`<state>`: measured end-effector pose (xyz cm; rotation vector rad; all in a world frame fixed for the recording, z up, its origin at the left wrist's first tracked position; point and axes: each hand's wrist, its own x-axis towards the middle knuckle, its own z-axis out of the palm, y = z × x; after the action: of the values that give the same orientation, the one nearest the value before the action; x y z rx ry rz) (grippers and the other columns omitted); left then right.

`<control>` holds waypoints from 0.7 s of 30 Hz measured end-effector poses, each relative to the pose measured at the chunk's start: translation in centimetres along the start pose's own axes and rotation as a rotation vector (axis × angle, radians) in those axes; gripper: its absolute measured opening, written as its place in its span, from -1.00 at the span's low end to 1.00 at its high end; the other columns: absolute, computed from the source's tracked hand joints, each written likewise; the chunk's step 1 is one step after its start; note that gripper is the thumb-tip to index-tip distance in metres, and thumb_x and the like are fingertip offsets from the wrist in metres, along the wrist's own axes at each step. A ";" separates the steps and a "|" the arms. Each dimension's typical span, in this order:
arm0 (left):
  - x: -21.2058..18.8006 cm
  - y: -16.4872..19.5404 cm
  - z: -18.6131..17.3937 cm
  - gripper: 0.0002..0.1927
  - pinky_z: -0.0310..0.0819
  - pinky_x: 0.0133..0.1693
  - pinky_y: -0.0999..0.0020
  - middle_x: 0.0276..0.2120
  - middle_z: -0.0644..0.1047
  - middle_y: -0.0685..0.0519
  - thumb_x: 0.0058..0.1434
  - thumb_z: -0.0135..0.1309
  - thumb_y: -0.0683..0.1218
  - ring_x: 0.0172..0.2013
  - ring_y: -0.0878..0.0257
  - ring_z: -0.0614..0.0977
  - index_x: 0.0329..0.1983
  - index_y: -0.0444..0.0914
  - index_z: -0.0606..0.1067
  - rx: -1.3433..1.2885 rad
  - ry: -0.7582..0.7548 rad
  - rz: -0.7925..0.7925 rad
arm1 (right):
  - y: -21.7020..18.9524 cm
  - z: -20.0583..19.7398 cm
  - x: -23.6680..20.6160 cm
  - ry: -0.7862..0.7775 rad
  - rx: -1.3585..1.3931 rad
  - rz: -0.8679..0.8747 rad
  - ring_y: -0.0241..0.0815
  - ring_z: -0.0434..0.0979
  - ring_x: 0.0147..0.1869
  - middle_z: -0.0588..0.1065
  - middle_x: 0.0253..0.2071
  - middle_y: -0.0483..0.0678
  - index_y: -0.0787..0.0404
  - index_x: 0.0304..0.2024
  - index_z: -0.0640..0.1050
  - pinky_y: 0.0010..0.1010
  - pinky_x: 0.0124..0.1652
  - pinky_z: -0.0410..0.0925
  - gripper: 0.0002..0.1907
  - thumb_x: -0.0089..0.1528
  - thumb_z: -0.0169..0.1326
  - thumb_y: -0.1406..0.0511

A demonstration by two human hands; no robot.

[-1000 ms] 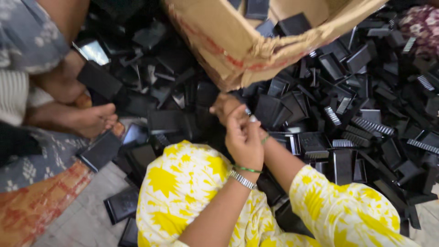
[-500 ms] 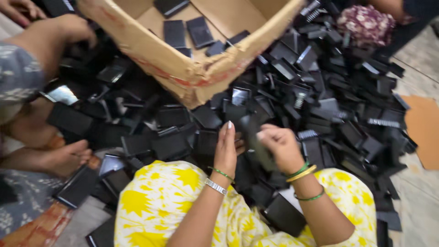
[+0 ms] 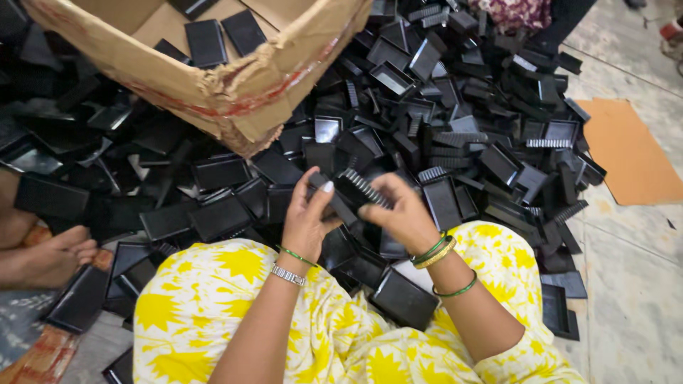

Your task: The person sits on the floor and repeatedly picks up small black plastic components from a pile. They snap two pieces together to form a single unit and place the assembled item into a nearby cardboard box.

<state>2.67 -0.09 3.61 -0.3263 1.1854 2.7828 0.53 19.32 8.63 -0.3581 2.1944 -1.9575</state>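
Both my hands hold one black plastic piece [image 3: 353,190] with a ribbed, comb-like edge, just above my knees in yellow flowered cloth. My left hand [image 3: 307,217] grips its left end, fingers curled round it. My right hand [image 3: 403,212] pinches its right end from above. Under and around the hands lies a big heap of black plastic trays [image 3: 455,135] and ribbed parts on the floor. A black tray [image 3: 404,299] rests against my right knee.
A torn cardboard box [image 3: 235,92] with a few black flat pieces inside stands at the top left. Another person's foot [image 3: 46,256] is at the left edge. A flat piece of brown cardboard [image 3: 626,149] lies on the tiled floor at right.
My view has shifted and the box now sits further left. My hands, close together before, have drawn apart along the black piece and hold it by both ends.
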 end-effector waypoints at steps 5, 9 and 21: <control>-0.5 0.7 0.7 -0.46 0.68 -0.18 0.10 -0.10 0.51 0.14 0.29 0.12 -0.01 -0.16 0.26 0.62 0.33 -0.08 0.30 0.057 -0.032 0.013 | 0.8 0.2 -0.8 -0.097 0.367 0.166 -0.32 0.52 -0.07 0.51 -0.10 -0.13 0.22 0.06 0.43 -0.43 -0.07 0.44 -0.64 0.23 0.19 0.40; -0.5 1.3 0.8 -0.46 0.68 -0.30 0.09 -0.15 0.53 0.12 0.29 0.08 0.06 -0.25 0.21 0.66 0.32 -0.08 0.33 -0.064 0.086 -0.010 | -0.2 0.8 -0.2 0.066 0.545 0.145 -0.32 0.56 -0.01 0.54 -0.02 -0.12 0.23 0.15 0.43 -0.39 -0.05 0.46 -0.61 0.27 0.12 0.33; 0.7 -0.6 -0.2 -0.26 0.68 -0.15 0.16 -0.04 0.59 0.05 0.23 0.26 -0.09 -0.15 0.25 0.65 0.47 -0.15 0.28 0.077 -0.072 0.088 | 2.7 2.4 0.0 -0.145 -0.084 -0.129 -0.32 0.33 0.35 0.38 0.33 -0.03 0.26 0.43 0.25 -0.44 0.30 0.22 -0.27 0.26 0.19 0.26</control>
<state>2.15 0.16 2.92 -0.1699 1.3165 2.7870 1.07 17.30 5.62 -0.6474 2.2148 -1.8398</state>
